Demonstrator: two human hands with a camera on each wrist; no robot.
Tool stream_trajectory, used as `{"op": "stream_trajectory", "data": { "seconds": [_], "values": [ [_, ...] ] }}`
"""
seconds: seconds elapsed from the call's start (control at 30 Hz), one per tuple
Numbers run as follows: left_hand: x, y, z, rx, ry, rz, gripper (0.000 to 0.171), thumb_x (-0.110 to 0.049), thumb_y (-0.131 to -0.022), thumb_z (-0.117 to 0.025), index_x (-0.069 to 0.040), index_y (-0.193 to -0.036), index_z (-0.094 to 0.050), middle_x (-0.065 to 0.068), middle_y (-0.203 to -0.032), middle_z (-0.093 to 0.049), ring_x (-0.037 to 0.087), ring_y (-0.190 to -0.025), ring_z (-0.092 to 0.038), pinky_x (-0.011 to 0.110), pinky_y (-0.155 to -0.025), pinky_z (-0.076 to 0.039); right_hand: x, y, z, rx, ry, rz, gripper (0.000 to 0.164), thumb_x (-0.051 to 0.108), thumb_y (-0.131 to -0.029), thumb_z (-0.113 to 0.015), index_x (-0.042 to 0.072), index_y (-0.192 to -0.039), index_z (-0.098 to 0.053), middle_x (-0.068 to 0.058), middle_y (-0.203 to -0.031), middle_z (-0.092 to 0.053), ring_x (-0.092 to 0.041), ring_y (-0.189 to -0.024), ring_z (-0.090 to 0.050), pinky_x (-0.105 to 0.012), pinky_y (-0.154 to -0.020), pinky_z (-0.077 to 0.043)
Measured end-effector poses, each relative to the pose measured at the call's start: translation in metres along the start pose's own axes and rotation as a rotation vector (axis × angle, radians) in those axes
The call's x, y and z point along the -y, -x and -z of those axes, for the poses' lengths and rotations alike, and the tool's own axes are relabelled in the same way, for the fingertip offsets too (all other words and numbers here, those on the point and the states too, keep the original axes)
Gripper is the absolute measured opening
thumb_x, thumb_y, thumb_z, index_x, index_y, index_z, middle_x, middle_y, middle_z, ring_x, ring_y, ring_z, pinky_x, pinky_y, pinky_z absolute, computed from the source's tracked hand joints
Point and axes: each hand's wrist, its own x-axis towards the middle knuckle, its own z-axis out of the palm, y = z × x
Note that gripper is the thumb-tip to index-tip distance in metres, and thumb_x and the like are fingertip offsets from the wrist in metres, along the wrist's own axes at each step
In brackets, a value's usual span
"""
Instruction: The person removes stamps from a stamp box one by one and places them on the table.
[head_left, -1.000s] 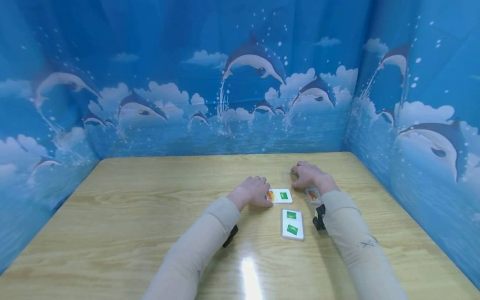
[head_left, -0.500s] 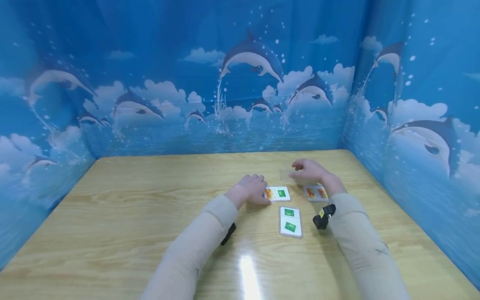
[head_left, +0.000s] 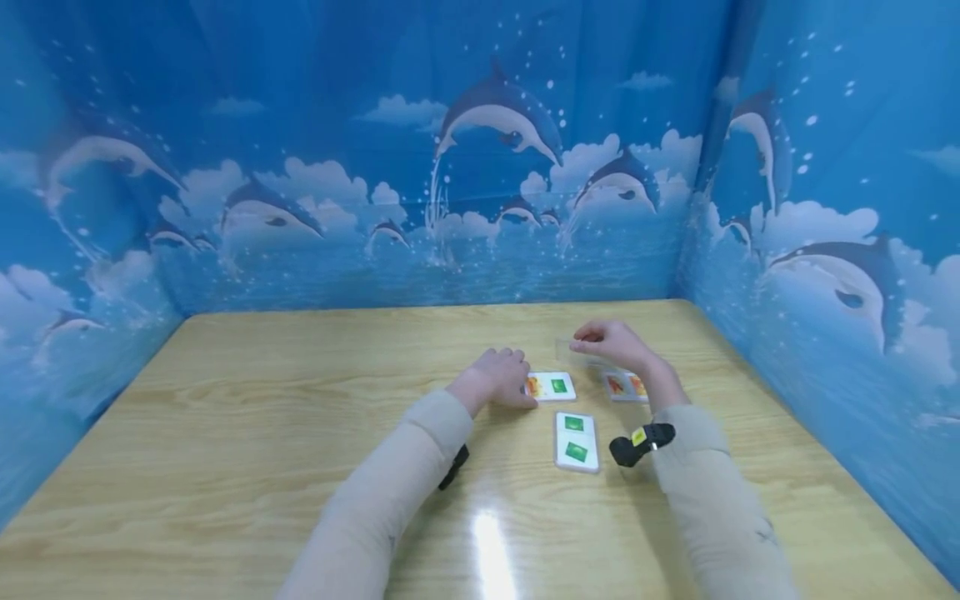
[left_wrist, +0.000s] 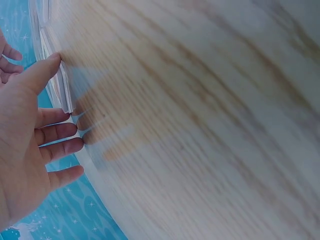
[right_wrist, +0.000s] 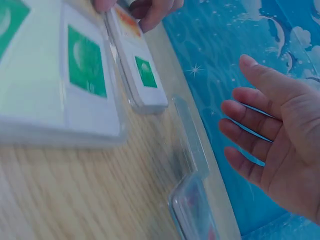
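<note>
One end of the orange-and-green pack [head_left: 551, 386], flat on the table [head_left: 300, 433], is held by the left hand [head_left: 498, 380]; light pressure seems best, lest it be skewed. Nothing is gripped by the right hand [head_left: 613, 343], its fingers loose. Three packs are counted, including the two-green pack [head_left: 577, 442] and red-printed pack [head_left: 626, 386], plus one clear plastic piece [right_wrist: 191, 136].

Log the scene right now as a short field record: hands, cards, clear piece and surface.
left hand: pinches one end of the orange-and-green card, fingers at opposite edges
right hand: holds nothing; fingers apart from the clear piece
two-green card: flat, nearest the person, apart from both hands
red-orange card: partly hidden by the right wrist in the head view
clear piece: beside the red-orange card; contact between them unclear
surface: wood-grain table
background: dolphin-print backdrop
</note>
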Motion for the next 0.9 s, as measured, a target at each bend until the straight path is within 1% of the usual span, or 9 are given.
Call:
{"op": "stream_trajectory", "data": {
  "seconds": [0.1,0.2,0.37,0.43,0.53,0.63,0.77,0.9],
  "values": [
    [0.0,-0.001,-0.001,0.002,0.01,0.004,0.069,-0.06,-0.086,-0.049,-0.011,-0.135,-0.046,0.008,-0.136,-0.044,0.023,-0.124,-0.04,0.04,-0.103,-0.03,-0.001,0.004,-0.003,-0.008,-0.028,-0.01,0.052,0.039,-0.09,-0.059,-0.001,-0.123,-0.055,-0.018,-0.116,-0.058,-0.031,-0.108,-0.053,-0.045,-0.091,-0.042],
    [0.0,-0.001,-0.001,0.002,0.018,0.009,0.069,-0.06,-0.086,-0.05,-0.012,-0.136,-0.046,0.007,-0.137,-0.043,0.023,-0.125,-0.039,0.041,-0.104,-0.029,-0.003,0.007,-0.008,-0.01,-0.049,-0.025,0.051,0.037,-0.09,-0.058,-0.002,-0.123,-0.054,-0.018,-0.116,-0.058,-0.031,-0.107,-0.053,-0.044,-0.09,-0.043],
    [0.0,-0.001,-0.002,-0.007,0.019,0.003,0.069,-0.06,-0.085,-0.05,-0.012,-0.134,-0.047,0.006,-0.134,-0.045,0.022,-0.121,-0.042,0.04,-0.102,-0.032,-0.005,0.011,-0.016,-0.003,-0.092,-0.09,0.046,0.033,-0.091,-0.058,0.0,-0.123,-0.054,-0.017,-0.116,-0.057,-0.029,-0.105,-0.053,-0.042,-0.088,-0.043],
    [0.001,-0.001,-0.001,-0.008,0.019,0.0,0.069,-0.06,-0.085,-0.05,-0.011,-0.134,-0.048,0.007,-0.133,-0.046,0.022,-0.12,-0.043,0.04,-0.101,-0.032,-0.004,0.012,-0.02,0.003,-0.102,-0.117,0.045,0.033,-0.091,-0.058,0.001,-0.123,-0.054,-0.016,-0.116,-0.057,-0.028,-0.103,-0.053,-0.041,-0.085,-0.044],
    [0.001,-0.001,-0.001,-0.007,0.019,-0.002,0.068,-0.06,-0.086,-0.05,-0.011,-0.134,-0.048,0.007,-0.132,-0.046,0.022,-0.119,-0.043,0.04,-0.101,-0.033,-0.003,0.012,-0.024,0.014,-0.098,-0.149,0.045,0.033,-0.091,-0.059,0.004,-0.125,-0.054,-0.014,-0.117,-0.057,-0.025,-0.1,-0.052,-0.037,-0.081,-0.044],
    [0.001,-0.001,0.0,-0.008,0.022,-0.003,0.068,-0.06,-0.086,-0.05,-0.011,-0.133,-0.048,0.007,-0.132,-0.046,0.023,-0.119,-0.043,0.04,-0.1,-0.033,-0.001,0.012,-0.028,0.026,-0.09,-0.172,0.046,0.034,-0.089,-0.062,0.007,-0.126,-0.055,-0.011,-0.116,-0.057,-0.024,-0.1,-0.052,-0.037,-0.081,-0.044],
    [0.0,0.0,0.001,-0.004,0.026,-0.002,0.068,-0.06,-0.086,-0.05,-0.011,-0.134,-0.047,0.008,-0.134,-0.045,0.024,-0.122,-0.041,0.041,-0.101,-0.032,-0.001,0.011,-0.033,0.045,-0.071,-0.165,0.049,0.033,-0.084,-0.068,0.008,-0.124,-0.056,-0.009,-0.112,-0.058,-0.023,-0.101,-0.052,-0.039,-0.086,-0.042],
    [0.0,0.001,0.001,-0.003,0.018,-0.005,0.069,-0.06,-0.086,-0.049,-0.011,-0.135,-0.047,0.009,-0.134,-0.045,0.024,-0.122,-0.042,0.041,-0.101,-0.033,-0.001,0.011,-0.038,0.058,-0.074,-0.143,0.049,0.028,-0.08,-0.072,0.004,-0.12,-0.058,-0.01,-0.109,-0.059,-0.025,-0.1,-0.052,-0.041,-0.088,-0.041]
  ]
}}
